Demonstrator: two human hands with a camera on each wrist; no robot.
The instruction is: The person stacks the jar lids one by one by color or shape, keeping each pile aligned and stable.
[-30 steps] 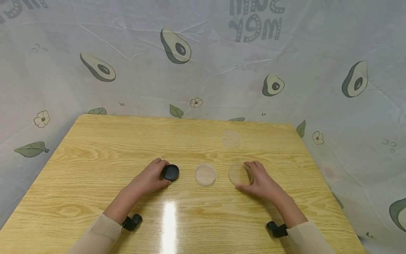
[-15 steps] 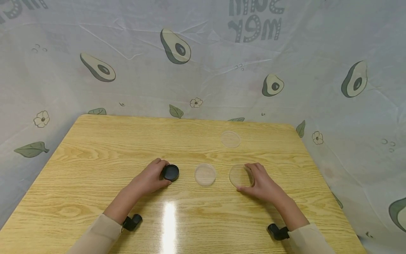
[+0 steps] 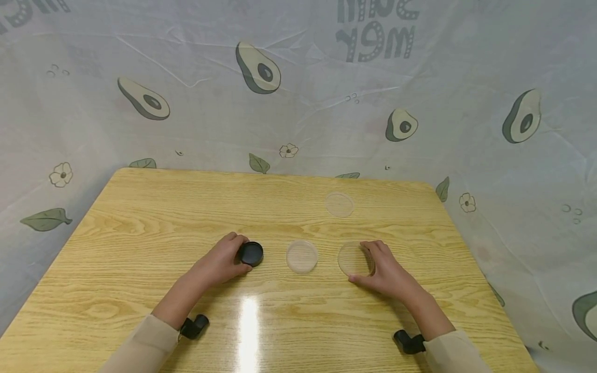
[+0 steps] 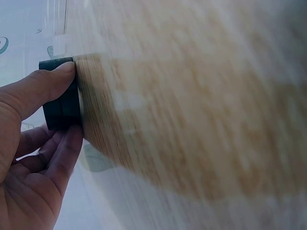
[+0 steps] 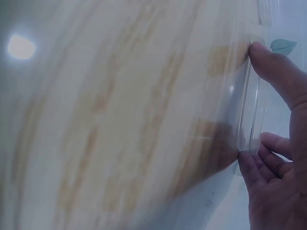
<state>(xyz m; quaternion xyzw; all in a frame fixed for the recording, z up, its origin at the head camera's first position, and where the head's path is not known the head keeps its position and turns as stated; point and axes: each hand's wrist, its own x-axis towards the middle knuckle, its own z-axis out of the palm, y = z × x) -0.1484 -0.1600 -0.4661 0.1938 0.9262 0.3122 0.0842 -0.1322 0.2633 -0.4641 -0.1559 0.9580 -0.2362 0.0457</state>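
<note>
A black round shallow cup [image 3: 252,254] with a raised rim stands on the table, my left hand [image 3: 226,261] gripping its left side. In the left wrist view the thumb and fingers pinch the black cup [image 4: 62,98], which shows a seam round its side. On the right, my right hand [image 3: 380,267] holds a clear petri dish [image 3: 349,259] between thumb and fingers, at the table surface. The right wrist view shows the dish's clear wall [image 5: 249,112] in that pinch. Between the hands lies a smaller clear round dish [image 3: 301,257], touched by neither.
Farther back lies a thin clear disc [image 3: 339,204], flat on the wooden table [image 3: 186,202]. A pale curtain printed with avocados [image 3: 258,67] hangs behind the table. A bright light reflection [image 3: 249,331] lies near the front.
My right hand has shifted slightly right and nearer to me with the clear petri dish, mostly in the first half second. The left hand and black cup stay in place.
</note>
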